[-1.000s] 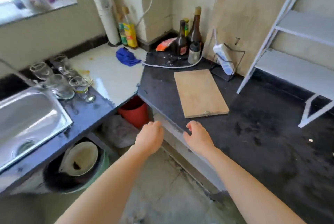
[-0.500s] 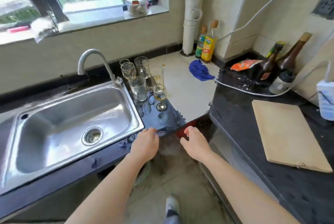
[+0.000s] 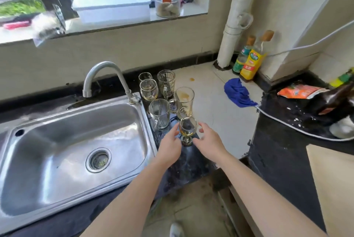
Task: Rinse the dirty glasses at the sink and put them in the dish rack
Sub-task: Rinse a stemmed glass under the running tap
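Glasses (image 3: 166,94) stand clustered on the table just beside the right rim of the steel sink (image 3: 72,141), behind the tap (image 3: 107,77) side. Nearest the front edge is a small stemmed glass (image 3: 188,129) holding a little yellow liquid — upright on the dark surface. Left hand (image 3: 169,147) and right hand (image 3: 209,144) flank it, fingers (image 3: 203,128) spread and released, close to the bowl; whether they touch it I cannot tell. A blue cloth (image 3: 237,93) lies towards the back right corner.
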Available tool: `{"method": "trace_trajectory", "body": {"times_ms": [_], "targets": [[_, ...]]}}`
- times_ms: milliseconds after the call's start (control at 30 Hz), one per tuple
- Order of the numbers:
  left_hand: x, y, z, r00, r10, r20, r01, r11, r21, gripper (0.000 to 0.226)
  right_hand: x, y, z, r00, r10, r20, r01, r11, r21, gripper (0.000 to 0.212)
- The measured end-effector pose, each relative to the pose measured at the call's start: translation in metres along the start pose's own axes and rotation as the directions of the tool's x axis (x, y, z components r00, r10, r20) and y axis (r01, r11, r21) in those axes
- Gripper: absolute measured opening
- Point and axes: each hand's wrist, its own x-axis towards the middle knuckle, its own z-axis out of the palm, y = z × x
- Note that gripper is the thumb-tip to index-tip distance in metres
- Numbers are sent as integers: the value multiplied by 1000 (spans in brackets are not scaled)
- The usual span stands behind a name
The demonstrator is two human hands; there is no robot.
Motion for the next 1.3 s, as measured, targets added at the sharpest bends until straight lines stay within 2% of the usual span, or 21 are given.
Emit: {"method": "trace_trajectory", "body": {"times_ms": [67,133,233,333,500,600,633,767,867,967,1000,1100,1167,1233,1300], "targets": [[9,2,-1,1000,0,25,2,997,-76,66,9,-2,0,1000,-7,28,6,999,45,64],[16,0,-5,999,-15,37,20,992,-127,70,15,-4,0,999,-24,30,22,997,69,58],[11,-2,-13,997,-21,80,30,993,-114,73,16,-5,-7,998,-59,33,56,996,70,49],[-12,2,-26,991,43,124,-33,996,-83,73,6,-20,-23,993,-88,76,82,993,79,49],[-41,-1,-73,977,198,74,-191,977,-94,77,-12,-80,-29,963,-183,198,170,982,80,41],[-52,-12,-111,973,230,11,-228,969,-91,84,-17,-119,-6,944,-187,273,174,982,73,26],[-52,-19,-125,972,234,-22,-235,970,-68,85,-15,-130,6,937,-187,294,175,982,66,26],[-33,-64,-176,975,159,-157,-175,980,-91,89,3,-169,61,923,-167,346,159,986,51,33],[-16,-90,-205,983,89,-158,-118,975,-187,82,22,-186,100,913,-129,387,125,991,35,45],[8,-107,-223,987,19,-158,-63,959,-276,75,44,-195,128,902,-114,417,119,993,14,21],[17,-111,-227,989,-17,-149,-27,956,-292,72,52,-198,134,908,-110,404,117,993,6,19],[45,-123,-236,991,-78,-110,40,949,-314,68,90,-199,150,985,-70,160,94,985,-147,25],[62,-127,-239,992,-89,-95,55,949,-310,69,118,-200,159,996,-76,45,86,950,-300,24],[75,-131,-242,991,-94,-92,62,951,-302,71,142,-202,169,997,-58,49,74,869,-489,34],[84,-135,-244,991,-97,-94,65,953,-295,73,165,-200,182,996,-68,65,94,723,-684,45]]}}
